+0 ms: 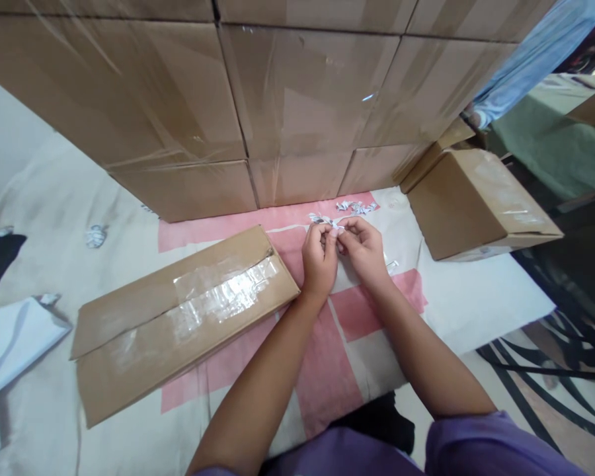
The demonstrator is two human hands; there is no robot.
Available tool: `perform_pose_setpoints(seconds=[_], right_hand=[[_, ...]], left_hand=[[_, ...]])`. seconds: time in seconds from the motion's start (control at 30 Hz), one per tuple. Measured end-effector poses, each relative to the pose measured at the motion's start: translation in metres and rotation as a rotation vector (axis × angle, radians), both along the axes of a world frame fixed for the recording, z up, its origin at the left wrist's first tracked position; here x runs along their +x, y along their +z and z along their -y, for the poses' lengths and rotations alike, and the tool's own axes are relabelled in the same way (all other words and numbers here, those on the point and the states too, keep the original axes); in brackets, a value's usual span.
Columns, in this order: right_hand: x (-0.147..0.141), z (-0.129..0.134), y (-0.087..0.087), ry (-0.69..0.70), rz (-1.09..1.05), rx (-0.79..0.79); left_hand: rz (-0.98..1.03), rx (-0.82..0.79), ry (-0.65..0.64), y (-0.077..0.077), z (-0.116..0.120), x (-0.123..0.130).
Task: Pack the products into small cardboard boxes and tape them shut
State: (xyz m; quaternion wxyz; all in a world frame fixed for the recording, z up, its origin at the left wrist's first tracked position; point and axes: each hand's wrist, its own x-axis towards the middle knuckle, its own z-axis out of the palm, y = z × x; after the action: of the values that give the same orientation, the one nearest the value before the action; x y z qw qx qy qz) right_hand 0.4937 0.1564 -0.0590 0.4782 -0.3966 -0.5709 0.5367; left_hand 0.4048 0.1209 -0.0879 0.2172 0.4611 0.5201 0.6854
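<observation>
My left hand (pixel 320 254) and my right hand (pixel 361 246) meet over the pink and white cloth, fingers pinched together on a small twisted piece of white printed paper (pixel 335 226). Part of that piece is hidden by my fingertips. Just beyond my hands lies a small pile of similar twisted paper bits (pixel 357 207). A flat taped cardboard box (pixel 223 294) rests to the left, its right corner close to my left forearm.
Stacked, taped cardboard boxes (pixel 307 99) form a wall in front. An open carton (pixel 476 205) lies at the right. On the left are a crumpled paper ball (pixel 96 236), white sheets (pixel 20 344) and a dark cloth (pixel 0 264).
</observation>
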Motion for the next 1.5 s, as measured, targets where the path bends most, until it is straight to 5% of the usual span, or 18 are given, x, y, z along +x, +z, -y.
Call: perform_pose_setpoints(seconds=[0.23, 0.43, 0.7, 0.93, 1.5], right_hand=[[0.014, -0.005, 0.005, 0.186, 0.096, 0.048], [0.007, 0.002, -0.001, -0.040, 0.244, 0.238], [0.002, 0.007, 0.009, -0.104, 0.171, 0.148], [0.002, 0.005, 0.011, -0.100, 0.072, 0.027], [0.003, 0.005, 0.010, -0.129, 0.142, 0.068]], left_hand=[[-0.252, -0.020, 0.123, 0.002, 0.006, -0.001], [-0.380, -0.060, 0.143, 0.002, 0.006, -0.001], [-0.454, -0.064, 0.146, 0.003, 0.006, -0.002], [-0.467, -0.057, 0.092, 0.003, 0.007, -0.004], [-0.226, 0.006, 0.033, 0.003, 0.005, -0.005]])
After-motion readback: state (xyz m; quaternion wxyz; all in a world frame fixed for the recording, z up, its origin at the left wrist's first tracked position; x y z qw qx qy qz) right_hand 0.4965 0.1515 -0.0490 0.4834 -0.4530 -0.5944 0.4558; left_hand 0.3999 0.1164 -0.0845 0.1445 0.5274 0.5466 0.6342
